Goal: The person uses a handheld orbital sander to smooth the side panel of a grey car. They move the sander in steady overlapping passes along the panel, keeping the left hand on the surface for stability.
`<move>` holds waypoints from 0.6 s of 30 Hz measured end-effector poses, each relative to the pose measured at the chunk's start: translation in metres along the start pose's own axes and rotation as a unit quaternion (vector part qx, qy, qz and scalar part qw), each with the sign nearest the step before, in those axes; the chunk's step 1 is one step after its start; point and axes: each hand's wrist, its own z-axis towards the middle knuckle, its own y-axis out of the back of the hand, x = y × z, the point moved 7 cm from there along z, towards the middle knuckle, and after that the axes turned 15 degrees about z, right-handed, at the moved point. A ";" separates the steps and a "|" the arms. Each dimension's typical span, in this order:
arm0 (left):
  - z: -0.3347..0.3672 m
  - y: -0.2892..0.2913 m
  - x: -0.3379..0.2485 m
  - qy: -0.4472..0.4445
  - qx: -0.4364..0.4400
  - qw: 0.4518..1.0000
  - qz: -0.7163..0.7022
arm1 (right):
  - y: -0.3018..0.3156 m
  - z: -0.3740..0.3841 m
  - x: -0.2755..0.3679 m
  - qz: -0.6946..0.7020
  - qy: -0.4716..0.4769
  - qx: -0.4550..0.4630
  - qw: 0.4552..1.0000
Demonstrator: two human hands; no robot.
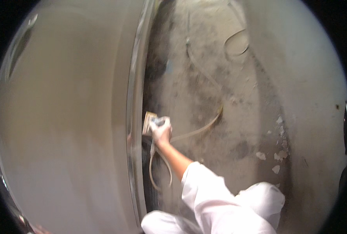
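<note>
My right hand (162, 130) grips a hand sander (147, 124) with a flat rectangular pad, its fingers wrapped over the dark top. The pad stands tilted beside the lower edge of a large dusty vehicle body panel (79, 117); whether it touches the panel I cannot tell. A pale hose (154, 175) loops below the hand. At the very bottom left, by the panel's far edge, a small part of what appears to be my left hand (40, 229) shows, and its fingers are mostly cut off.
Beyond the sander, the pale hose (197, 128) runs over the stained grey floor (239, 128) and curls near a wall-like pale surface (302, 78) on the right. White flakes (276, 169) lie along its foot. My white-clad knees (265, 199) are at the bottom.
</note>
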 end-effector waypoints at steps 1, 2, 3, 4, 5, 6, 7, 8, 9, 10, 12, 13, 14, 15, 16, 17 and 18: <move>-0.004 -0.012 0.011 -0.007 0.011 1.000 0.011 | 0.003 -0.002 0.001 -0.006 0.009 0.005 1.000; -0.002 -0.020 0.016 -0.020 -0.006 1.000 0.013 | 0.003 -0.005 0.004 -0.005 0.036 0.005 0.999; -0.002 -0.032 0.033 0.060 0.046 0.997 -0.014 | 0.006 -0.007 0.001 -0.023 0.027 0.010 0.999; 0.004 -0.036 0.033 0.058 0.032 0.998 -0.005 | 0.006 -0.010 -0.002 -0.046 0.023 0.009 0.999; 0.009 -0.042 0.030 0.062 0.070 0.996 -0.010 | 0.008 -0.011 -0.002 -0.047 0.034 0.010 0.998; 0.015 -0.042 0.024 0.059 0.067 0.996 -0.002 | 0.007 -0.013 -0.003 -0.046 0.033 0.017 0.998; 0.019 -0.041 0.016 0.078 0.062 0.995 -0.011 | 0.006 -0.013 -0.003 -0.033 0.034 0.023 0.999; 0.021 -0.039 0.008 0.078 0.063 0.995 -0.017 | 0.003 -0.015 -0.005 -0.035 0.020 0.043 0.998; 0.024 -0.041 -0.009 0.052 0.055 0.997 -0.026 | 0.001 -0.014 -0.007 -0.043 0.005 0.053 0.998; 0.022 -0.045 -0.020 0.040 0.066 0.995 -0.059 | 0.000 -0.015 -0.002 -0.034 0.025 0.055 0.998; 0.017 -0.055 -0.031 0.041 0.083 0.995 -0.037 | -0.007 -0.017 0.004 -0.031 0.046 0.088 0.995; 0.015 -0.058 -0.030 0.053 0.076 0.995 -0.041 | -0.010 -0.017 0.004 -0.044 0.038 0.099 0.993; 0.013 -0.068 -0.020 0.107 0.109 0.985 -0.081 | -0.012 -0.020 0.012 -0.052 0.071 0.099 0.991; 0.011 -0.068 -0.017 0.075 0.072 0.991 -0.087 | -0.014 -0.021 0.012 -0.072 0.070 0.104 0.989; 0.022 -0.063 -0.003 0.061 0.050 0.993 -0.084 | -0.018 -0.026 0.021 -0.061 0.104 0.116 0.986; 0.018 -0.062 0.010 0.062 0.008 0.992 -0.107 | -0.019 -0.030 0.023 -0.079 0.125 0.118 0.982; 0.027 -0.065 0.024 0.043 0.013 0.992 -0.116 | -0.021 -0.036 0.021 -0.106 0.115 0.125 0.980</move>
